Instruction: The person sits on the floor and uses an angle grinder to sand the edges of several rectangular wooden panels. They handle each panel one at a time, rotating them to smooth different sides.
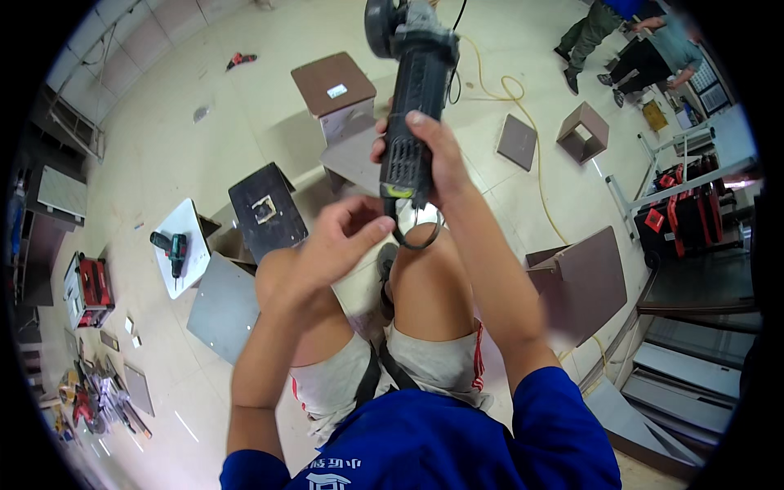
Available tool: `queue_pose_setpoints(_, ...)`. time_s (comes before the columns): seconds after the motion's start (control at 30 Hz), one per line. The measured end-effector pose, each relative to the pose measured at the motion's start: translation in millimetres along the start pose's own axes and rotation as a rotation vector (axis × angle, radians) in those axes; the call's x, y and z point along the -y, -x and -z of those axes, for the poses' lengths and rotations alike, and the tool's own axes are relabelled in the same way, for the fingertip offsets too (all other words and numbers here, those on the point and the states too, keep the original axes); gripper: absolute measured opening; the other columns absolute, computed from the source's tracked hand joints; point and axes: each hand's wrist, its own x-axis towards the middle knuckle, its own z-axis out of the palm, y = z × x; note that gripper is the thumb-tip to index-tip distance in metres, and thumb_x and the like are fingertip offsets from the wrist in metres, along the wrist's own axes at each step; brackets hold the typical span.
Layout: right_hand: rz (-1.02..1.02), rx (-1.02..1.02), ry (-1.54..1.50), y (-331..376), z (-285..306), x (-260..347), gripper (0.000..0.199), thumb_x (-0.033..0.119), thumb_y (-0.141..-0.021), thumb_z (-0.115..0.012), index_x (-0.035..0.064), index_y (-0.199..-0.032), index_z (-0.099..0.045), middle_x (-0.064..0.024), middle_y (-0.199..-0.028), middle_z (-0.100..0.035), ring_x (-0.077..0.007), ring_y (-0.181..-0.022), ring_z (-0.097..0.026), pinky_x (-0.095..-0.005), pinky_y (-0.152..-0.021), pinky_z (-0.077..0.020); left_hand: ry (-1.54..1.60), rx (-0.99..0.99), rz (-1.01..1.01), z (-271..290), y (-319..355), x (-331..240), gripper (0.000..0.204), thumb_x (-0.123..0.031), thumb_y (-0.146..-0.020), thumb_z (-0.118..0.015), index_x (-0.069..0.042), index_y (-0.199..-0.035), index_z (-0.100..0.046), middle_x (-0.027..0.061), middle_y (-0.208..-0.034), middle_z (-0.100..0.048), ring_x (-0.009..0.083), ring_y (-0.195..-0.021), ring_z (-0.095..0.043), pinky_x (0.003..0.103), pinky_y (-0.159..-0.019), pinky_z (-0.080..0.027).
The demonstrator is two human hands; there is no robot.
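one bare right hand (441, 153) grips the black angle grinder (412, 94) above the knees (433, 282), the left hand (336, 241) half-curled at its cord (400, 238), touch unclear, so a slipping grip or snagged cord could drop it onto them.
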Motion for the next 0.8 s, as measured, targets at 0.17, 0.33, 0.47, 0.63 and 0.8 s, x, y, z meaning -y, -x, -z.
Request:
queue_pose_setpoints(0.17,0.004,-0.049,-0.095,31,-28,-22,0.040,0.032,-0.092,-0.068,-0.0036,-0.107,-0.058,-0.0150,-0.086,-0.067,-0.0247,-0.074,-0.070,-0.0362,-0.065,-0.0591,0.204,-0.114,-0.037,-43,29,20,0.029,-0.023,-0.099,-0.068,0.002,-0.113,-0.062,0.0131,-0.108,-0.072,0.0204,-0.101,-0.070,0.034,-0.091,-0.055)
queue_pose_setpoints(0.33,-0.046,-0.080,-0.136,48,-27,-64,0.040,0.033,-0.093,-0.067,-0.0042,-0.106,-0.059,-0.0157,-0.084,-0.067,-0.0247,-0.073,-0.069,-0.0356,-0.065,-0.0585,0.230,-0.228,-0.073,-43,61,46,0.030,-0.023,-0.102,-0.063,0.003,-0.118,-0.060,0.0131,-0.105,-0.072,0.0228,-0.096,-0.072,0.035,-0.089,-0.056)
queue_pose_setpoints(0.47,-0.142,-0.058,-0.111,51,-13,-113,0.042,0.038,-0.094,-0.063,-0.0015,-0.107,-0.062,-0.0151,-0.086,-0.070,-0.0238,-0.073,-0.070,-0.0337,-0.066,-0.0590,0.158,-0.336,0.002,-36,73,83,0.031,-0.025,-0.105,-0.058,0.003,-0.119,-0.058,0.0139,-0.105,-0.072,0.0241,-0.094,-0.072,0.036,-0.085,-0.058)
queue_pose_setpoints(0.63,-0.246,-0.108,-0.199,55,-1,-167,0.040,0.039,-0.095,-0.063,0.0000,-0.105,-0.062,-0.0136,-0.083,-0.069,-0.0234,-0.070,-0.069,-0.0342,-0.065,-0.0589,0.166,-0.457,0.112,-37,87,118,0.028,-0.023,-0.105,-0.057,0.003,-0.116,-0.059,0.0131,-0.103,-0.072,0.0219,-0.092,-0.073,0.033,-0.080,-0.057)
queue_pose_setpoints(0.8,-0.408,-0.144,-0.226,47,10,-206,0.045,0.041,-0.092,-0.066,-0.0026,-0.103,-0.063,-0.0173,-0.083,-0.071,-0.0247,-0.072,-0.071,-0.0363,-0.068,-0.0601,0.186,-0.431,0.229,-13,89,130,0.036,-0.025,-0.103,-0.061,0.002,-0.125,-0.052,0.0144,-0.104,-0.071,0.0234,-0.093,-0.073,0.032,-0.075,-0.057)
